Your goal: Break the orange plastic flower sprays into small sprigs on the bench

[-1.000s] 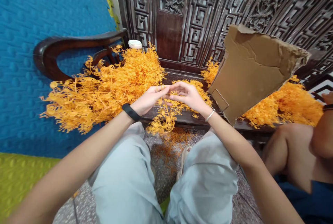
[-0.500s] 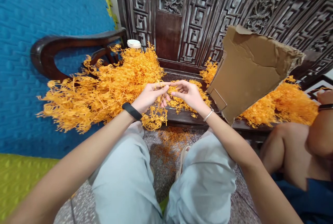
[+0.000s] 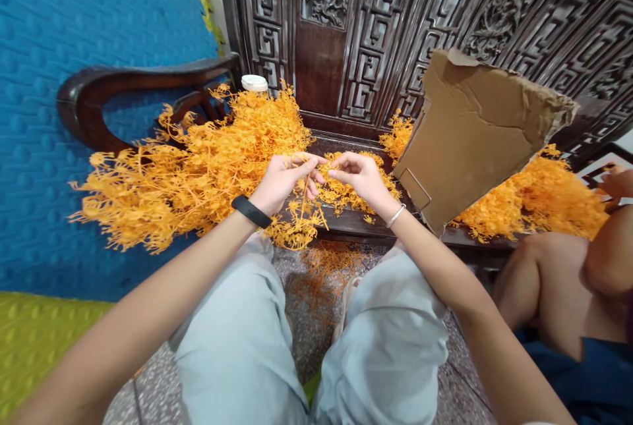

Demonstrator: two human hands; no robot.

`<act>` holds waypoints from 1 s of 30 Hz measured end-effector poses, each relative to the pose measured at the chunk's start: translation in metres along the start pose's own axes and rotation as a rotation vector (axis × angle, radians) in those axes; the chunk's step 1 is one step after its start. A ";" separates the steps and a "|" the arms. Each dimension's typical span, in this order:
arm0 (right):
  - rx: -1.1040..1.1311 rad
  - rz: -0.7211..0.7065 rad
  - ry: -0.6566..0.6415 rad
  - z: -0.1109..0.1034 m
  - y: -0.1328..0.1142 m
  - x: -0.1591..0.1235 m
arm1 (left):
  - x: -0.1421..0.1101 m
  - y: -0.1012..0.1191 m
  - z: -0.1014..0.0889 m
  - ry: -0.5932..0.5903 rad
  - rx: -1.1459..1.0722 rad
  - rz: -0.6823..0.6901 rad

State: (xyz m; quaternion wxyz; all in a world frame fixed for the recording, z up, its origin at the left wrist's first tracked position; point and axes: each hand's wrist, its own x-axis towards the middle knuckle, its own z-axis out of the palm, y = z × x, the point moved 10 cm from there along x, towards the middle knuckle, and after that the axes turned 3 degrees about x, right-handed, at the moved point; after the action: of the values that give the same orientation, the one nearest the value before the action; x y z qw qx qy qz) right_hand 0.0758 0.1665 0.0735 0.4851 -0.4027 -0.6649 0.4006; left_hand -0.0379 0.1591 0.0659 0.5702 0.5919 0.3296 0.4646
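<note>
My left hand (image 3: 291, 178), with a black band at the wrist, is closed around a sprig of orange plastic flowers (image 3: 297, 227) that hangs below the fingers. Facing it, my right hand (image 3: 360, 176) pinches a small orange piece (image 3: 332, 166) between thumb and fingertips. Behind and below the hands, loose orange flower pieces (image 3: 346, 194) lie scattered on the dark wooden bench (image 3: 359, 224). To the left of my left hand rises a big heap of orange plastic sprigs (image 3: 198, 168).
A bent cardboard sheet (image 3: 475, 128) stands on the bench at right, with more orange sprigs (image 3: 544, 198) behind it. Another person's knee (image 3: 539, 273) is at far right. A curved wooden armrest (image 3: 79, 105) and white lidded container (image 3: 254, 83) are at left. Orange scraps (image 3: 326, 267) litter the floor.
My right fingertips have closed on a small orange piece. The hanging sprig has swung slightly and its stem tilts right. The other person's hand at far right has shifted.
</note>
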 end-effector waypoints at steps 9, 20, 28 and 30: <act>0.512 0.029 -0.367 0.034 -0.011 -0.009 | -0.012 0.010 0.026 -0.204 -0.347 -0.102; 0.801 0.043 -0.488 0.056 -0.029 -0.022 | -0.018 0.018 0.049 -0.278 -0.531 -0.195; 0.832 0.019 -0.622 0.059 -0.039 -0.031 | -0.026 0.015 0.066 -0.420 -0.498 -0.210; 0.830 -0.026 -0.655 0.059 -0.047 -0.035 | -0.024 0.009 0.056 -0.325 -0.470 -0.232</act>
State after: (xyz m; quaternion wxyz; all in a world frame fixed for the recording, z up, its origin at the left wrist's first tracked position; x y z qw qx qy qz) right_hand 0.0189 0.1090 0.0930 0.3756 -0.0222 -0.5720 0.7289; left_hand 0.0039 0.1149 0.0754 0.7860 0.4689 0.1830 0.3590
